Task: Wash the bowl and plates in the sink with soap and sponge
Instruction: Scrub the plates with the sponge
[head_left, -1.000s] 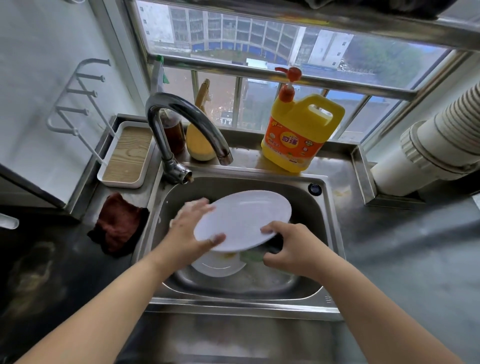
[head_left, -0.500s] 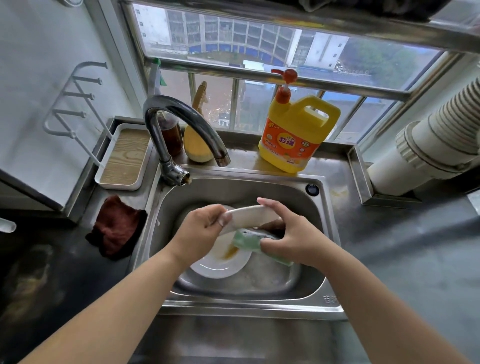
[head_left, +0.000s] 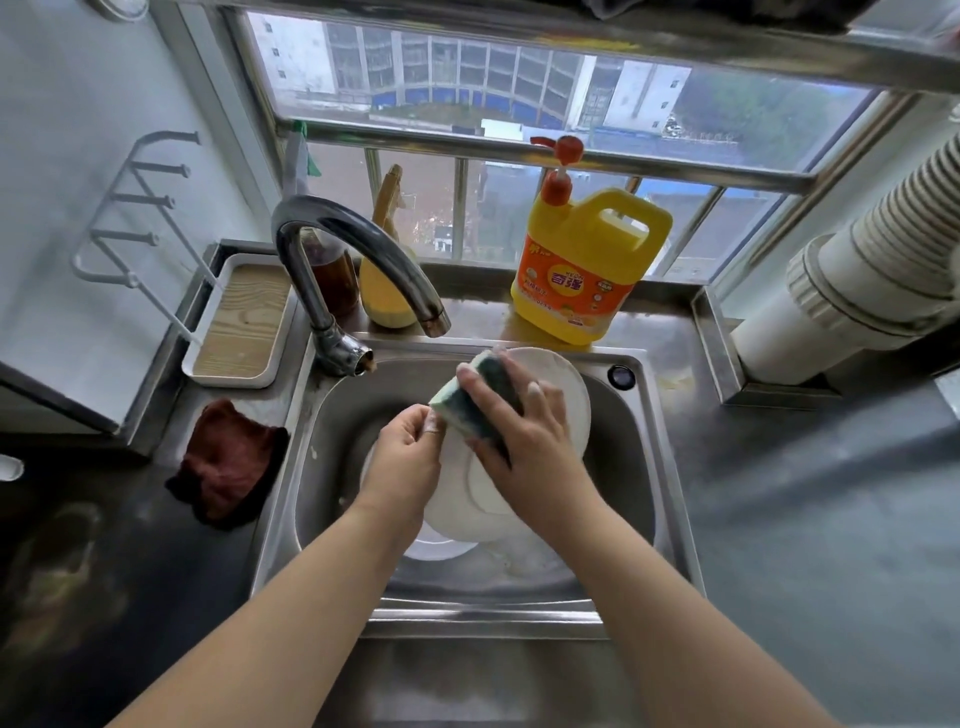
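Since half a second ago the white plate (head_left: 569, 400) has been tipped up from edge-on to stand tilted over the sink (head_left: 670, 467), its underside facing the camera, and the green sponge (head_left: 480, 395) has come up from below it onto that face. Right hand (head_left: 524, 436) clamps the sponge between thumb and fingers and presses it flat against the plate's upper left part; left hand (head_left: 402, 457) is curled on the plate's left rim, steadying it above the basin. Beneath, at least one more white dish (head_left: 441, 545) lies on the sink floor toward the near wall, though whether it is a plate or the bowl cannot be told. Judging by this, the scrubbing step is in hand on one plate, with rinsing and the other dishes not yet done; the next move would call for sweeping the sponge across the whole back while the left hand keeps a firm hold on a likely slippery rim. Behind the sink, the curved tap (head_left: 358, 260) runs no water. On the bench's far edge stands a yellow pump jug of dish soap (head_left: 584, 270) with an orange label in Chinese characters, too small to read surely. A dark red cloth (head_left: 228, 462) lies at the sink's left.
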